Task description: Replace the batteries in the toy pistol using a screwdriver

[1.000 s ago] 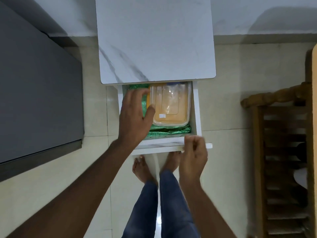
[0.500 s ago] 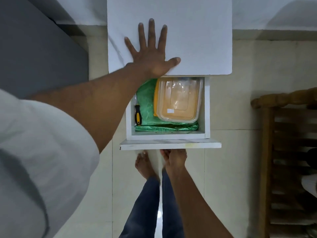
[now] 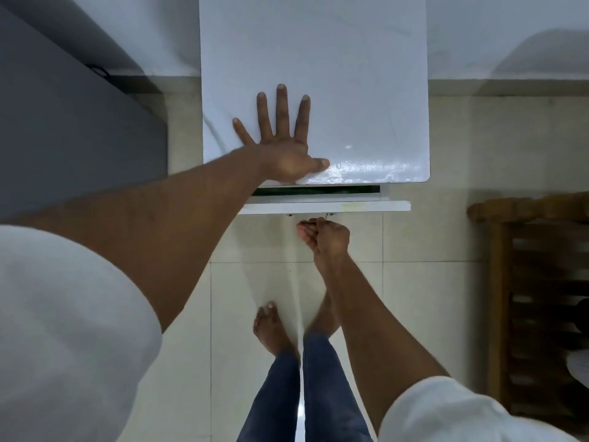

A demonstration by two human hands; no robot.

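My left hand (image 3: 283, 148) lies flat with fingers spread on the white marble-look top (image 3: 350, 74) of a small bedside table. My right hand (image 3: 325, 240) is curled around the thin metal handle under the white drawer front (image 3: 366, 206). The drawer is almost closed, and only a dark green sliver of its lining (image 3: 318, 189) shows. The drawer's contents are hidden, including the yellow-and-black screwdriver seen earlier. No toy pistol or batteries are in view.
A dark grey slab (image 3: 63, 138) fills the left side beside the table. A brown wooden rack (image 3: 541, 298) stands at the right. My bare feet (image 3: 271, 327) and jeans are on the pale tiled floor in front of the drawer.
The drawer has gone from wide open to nearly closed with my right hand on its handle, hiding the screwdriver and plastic box. My left hand moved from the drawer onto the tabletop.
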